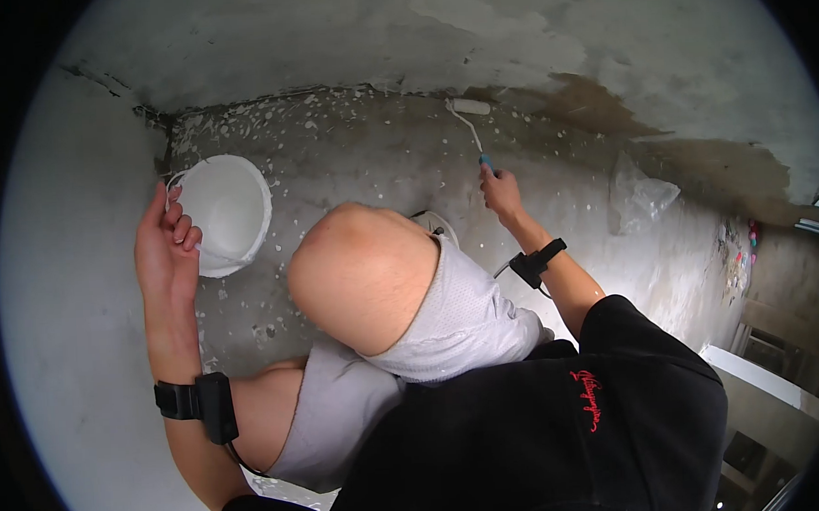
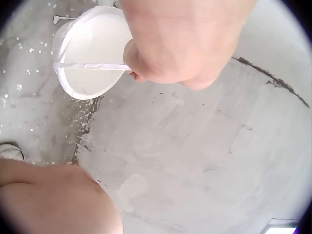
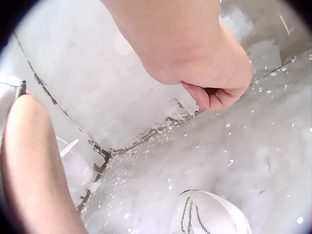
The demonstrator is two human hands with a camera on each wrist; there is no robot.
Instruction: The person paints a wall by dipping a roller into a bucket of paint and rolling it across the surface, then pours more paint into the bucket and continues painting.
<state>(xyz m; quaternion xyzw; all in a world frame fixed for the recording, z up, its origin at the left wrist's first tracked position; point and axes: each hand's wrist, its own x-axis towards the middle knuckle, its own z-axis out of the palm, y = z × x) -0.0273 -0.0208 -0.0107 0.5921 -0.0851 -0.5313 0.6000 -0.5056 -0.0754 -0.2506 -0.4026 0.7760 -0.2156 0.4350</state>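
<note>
My right hand grips a paint roller by its blue handle. The white roller sleeve lies out ahead, at the line where floor meets wall. In the right wrist view the curled fingers of the right hand hide the roller. A white bucket with white paint inside stands to the left. Beside its rim, my left hand has its fingers curled at the bucket's handle. In the left wrist view that handle crosses the bucket's mouth to the left hand.
White paint spatters dot the grey floor. A bare knee rises between the arms, with a shoe behind it. Walls stand ahead and close on the left. A clear plastic bag lies to the right.
</note>
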